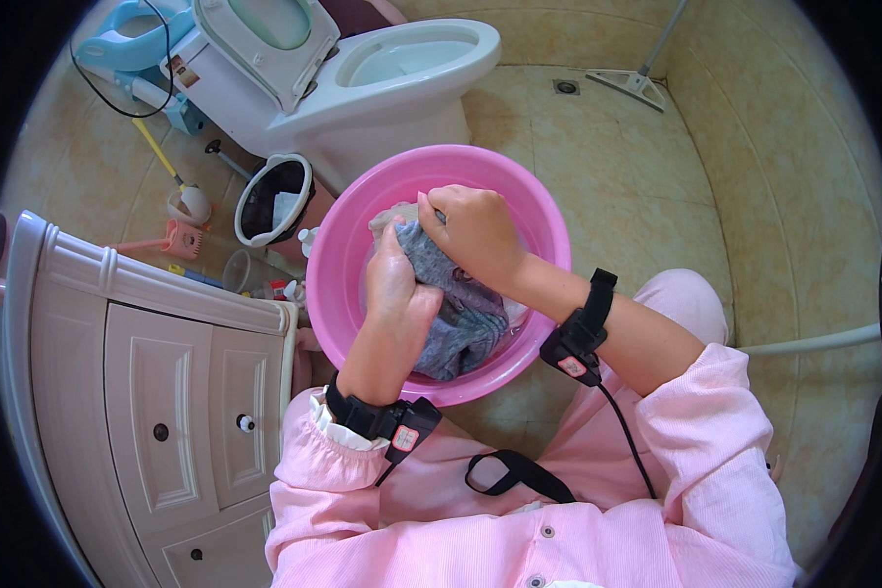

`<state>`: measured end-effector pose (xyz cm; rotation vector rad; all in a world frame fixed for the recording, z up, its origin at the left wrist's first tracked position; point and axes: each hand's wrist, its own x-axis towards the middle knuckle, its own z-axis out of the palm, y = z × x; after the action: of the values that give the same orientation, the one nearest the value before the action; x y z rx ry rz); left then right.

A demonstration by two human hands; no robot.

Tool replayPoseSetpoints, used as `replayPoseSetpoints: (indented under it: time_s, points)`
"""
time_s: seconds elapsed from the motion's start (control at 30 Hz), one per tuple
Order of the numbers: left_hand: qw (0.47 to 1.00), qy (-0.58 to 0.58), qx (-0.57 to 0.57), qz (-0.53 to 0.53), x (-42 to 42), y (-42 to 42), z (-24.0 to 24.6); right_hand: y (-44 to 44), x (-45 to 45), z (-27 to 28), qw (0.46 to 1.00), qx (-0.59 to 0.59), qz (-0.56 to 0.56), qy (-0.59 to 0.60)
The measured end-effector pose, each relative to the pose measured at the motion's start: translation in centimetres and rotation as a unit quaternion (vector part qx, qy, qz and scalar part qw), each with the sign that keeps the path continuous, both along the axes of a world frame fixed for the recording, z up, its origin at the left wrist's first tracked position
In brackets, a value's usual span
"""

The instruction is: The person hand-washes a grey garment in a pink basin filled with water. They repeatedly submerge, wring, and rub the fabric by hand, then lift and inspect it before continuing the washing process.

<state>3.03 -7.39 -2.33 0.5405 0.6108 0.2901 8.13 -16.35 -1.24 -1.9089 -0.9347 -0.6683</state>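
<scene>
A pink plastic basin (551,220) stands on the tiled floor before me, holding wet laundry. My left hand (400,283) is over its left side, gripping an edge of a grey-blue cloth garment (448,353) between thumb and palm. Just right of it, my right hand (474,228) is curled in a fist on the same garment's upper part. The rest of the garment hangs down into the basin. A pale cloth (397,214) lies behind my left hand. What lies beneath the garment is mostly hidden.
A white toilet (382,121) stands behind the basin, with a lined trash bin (310,213) to the left. A white cabinet (162,382) fills the left side, brushes and bottles beside it. A floor squeegee (632,87) leans at the back right near a floor drain (566,87).
</scene>
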Motion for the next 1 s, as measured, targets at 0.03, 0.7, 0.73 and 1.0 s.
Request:
replayPoseSetpoints:
  time_s: [0.03, 0.7, 0.73, 1.0]
  points:
    - [0.999, -0.032, 0.009, -0.019, 0.0, 0.0, -0.2, 0.0, 0.2, 0.0, 0.999, -0.015, -0.028, 0.018]
    - [0.916, -0.294, -0.08, -0.263, -0.2, 3.5, -1.4, 0.4, -1.6, -0.3, 0.987, -0.01, 0.154, -0.046]
    - [0.959, -0.207, -0.049, -0.186, -0.4, 2.8, -1.2, 0.4, -0.8, 0.0, 0.993, -0.004, 0.1, -0.058]
    - [0.996, -0.053, -0.025, -0.067, 0.2, 1.2, -0.2, 0.1, -0.3, 0.6, 0.994, -0.002, 0.075, 0.076]
